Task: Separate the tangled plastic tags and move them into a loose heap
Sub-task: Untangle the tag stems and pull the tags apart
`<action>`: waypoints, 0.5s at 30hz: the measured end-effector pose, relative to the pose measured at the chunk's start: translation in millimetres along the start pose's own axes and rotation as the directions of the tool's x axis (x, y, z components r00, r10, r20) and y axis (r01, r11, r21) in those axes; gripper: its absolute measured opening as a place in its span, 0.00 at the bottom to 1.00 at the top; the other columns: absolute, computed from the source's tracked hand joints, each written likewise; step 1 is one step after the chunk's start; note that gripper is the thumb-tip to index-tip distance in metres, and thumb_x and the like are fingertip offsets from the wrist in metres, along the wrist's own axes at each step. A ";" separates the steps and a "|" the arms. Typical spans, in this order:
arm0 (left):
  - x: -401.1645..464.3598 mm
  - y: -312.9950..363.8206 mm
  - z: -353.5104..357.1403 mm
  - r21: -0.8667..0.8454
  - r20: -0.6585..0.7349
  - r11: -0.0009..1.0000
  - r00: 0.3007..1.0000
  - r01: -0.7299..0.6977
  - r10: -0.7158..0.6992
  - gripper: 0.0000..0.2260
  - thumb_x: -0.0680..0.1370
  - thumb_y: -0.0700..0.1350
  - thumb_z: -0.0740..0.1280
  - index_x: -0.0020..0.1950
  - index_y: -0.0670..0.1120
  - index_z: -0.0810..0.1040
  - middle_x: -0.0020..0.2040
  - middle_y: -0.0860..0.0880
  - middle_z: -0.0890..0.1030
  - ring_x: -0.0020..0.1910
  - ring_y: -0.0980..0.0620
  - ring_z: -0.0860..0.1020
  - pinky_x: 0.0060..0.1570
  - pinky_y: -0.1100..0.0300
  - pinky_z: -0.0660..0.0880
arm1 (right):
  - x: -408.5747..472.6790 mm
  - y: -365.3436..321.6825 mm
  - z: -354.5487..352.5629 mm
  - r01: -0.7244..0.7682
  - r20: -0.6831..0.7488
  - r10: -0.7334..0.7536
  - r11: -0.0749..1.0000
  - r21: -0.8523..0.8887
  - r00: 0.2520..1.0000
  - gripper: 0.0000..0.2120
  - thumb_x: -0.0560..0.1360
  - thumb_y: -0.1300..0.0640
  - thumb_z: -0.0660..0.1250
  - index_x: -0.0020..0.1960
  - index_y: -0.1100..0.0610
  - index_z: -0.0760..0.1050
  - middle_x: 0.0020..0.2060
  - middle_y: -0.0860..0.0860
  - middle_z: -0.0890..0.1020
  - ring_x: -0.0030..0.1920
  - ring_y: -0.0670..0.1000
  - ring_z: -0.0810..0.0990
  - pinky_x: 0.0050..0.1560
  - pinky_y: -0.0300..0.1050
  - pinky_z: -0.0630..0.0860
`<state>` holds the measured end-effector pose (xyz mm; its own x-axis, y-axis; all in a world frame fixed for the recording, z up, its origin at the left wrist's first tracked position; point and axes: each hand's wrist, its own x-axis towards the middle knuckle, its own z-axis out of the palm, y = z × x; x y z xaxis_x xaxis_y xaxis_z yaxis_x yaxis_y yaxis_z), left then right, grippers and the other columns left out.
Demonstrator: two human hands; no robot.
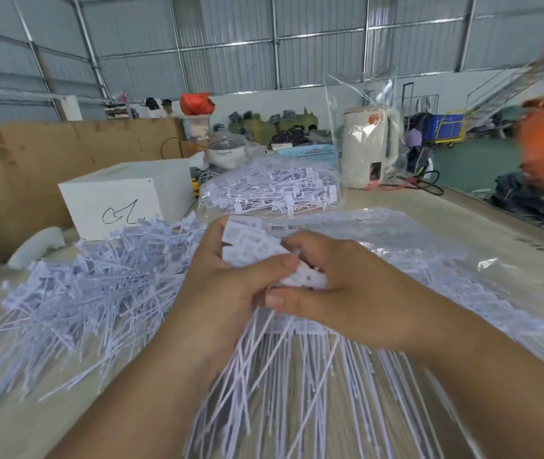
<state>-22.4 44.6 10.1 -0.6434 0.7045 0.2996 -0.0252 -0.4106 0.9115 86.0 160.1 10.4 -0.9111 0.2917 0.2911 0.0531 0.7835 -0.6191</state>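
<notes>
A bundle of white plastic tags (250, 246) with printed heads is held above the table, its long thin tails (284, 376) fanning down toward me. My left hand (221, 286) grips the bundle from the left, thumb across the heads. My right hand (340, 286) pinches the same bundle from the right, fingers curled round it. A loose heap of separated tags (98, 293) lies on the table to the left of my hands. Under my right arm a clear plastic bag of tags (413, 260) lies flat.
A second clear bag full of tags (274, 190) sits behind my hands. A white box (121, 197) with a scribble stands at back left, before a cardboard wall (32, 160). A cream kettle (370, 147) in plastic and a blue basket (310, 154) stand farther back.
</notes>
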 end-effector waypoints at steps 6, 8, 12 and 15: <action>2.6 4.7 -2.8 -0.036 -0.099 0.996 0.992 -0.084 0.080 0.23 0.59 0.36 0.73 0.52 0.46 0.74 0.38 0.48 0.83 0.34 0.50 0.83 0.28 0.60 0.78 | -3.3 1.6 -7.5 0.013 -0.034 -0.006 0.976 0.215 0.999 0.18 0.80 0.50 0.63 0.33 0.53 0.74 0.24 0.44 0.69 0.26 0.48 0.68 0.30 0.39 0.65; 1.0 3.2 -0.6 -0.063 -0.116 0.991 0.987 -0.119 0.111 0.22 0.60 0.37 0.74 0.53 0.46 0.74 0.39 0.47 0.83 0.35 0.49 0.83 0.30 0.59 0.78 | -0.8 -4.0 -1.7 0.038 -0.094 -0.011 0.956 0.289 0.996 0.20 0.81 0.53 0.63 0.30 0.50 0.75 0.23 0.43 0.69 0.25 0.46 0.66 0.29 0.38 0.65; 5.3 5.2 -11.8 -0.205 -0.124 0.978 0.992 -0.020 -0.006 0.26 0.67 0.36 0.71 0.65 0.37 0.74 0.50 0.41 0.83 0.42 0.46 0.84 0.39 0.57 0.82 | 2.1 -7.3 -6.1 0.106 -0.386 0.170 0.793 0.599 0.907 0.19 0.79 0.55 0.64 0.29 0.54 0.71 0.20 0.42 0.68 0.20 0.40 0.66 0.23 0.30 0.66; 7.7 5.0 -16.5 -0.192 -0.157 0.981 0.987 -0.007 -0.024 0.26 0.69 0.34 0.71 0.67 0.36 0.73 0.51 0.39 0.82 0.37 0.49 0.83 0.34 0.62 0.79 | -2.3 -1.4 -12.7 0.160 -0.399 0.023 0.894 0.418 0.916 0.16 0.77 0.45 0.63 0.36 0.53 0.73 0.24 0.43 0.66 0.22 0.42 0.62 0.22 0.33 0.61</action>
<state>-40.1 38.4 12.3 -0.7545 0.6148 0.2297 -0.1676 -0.5189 0.8383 93.2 165.3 19.8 -0.6705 0.5049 0.5436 -0.2689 0.5175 -0.8124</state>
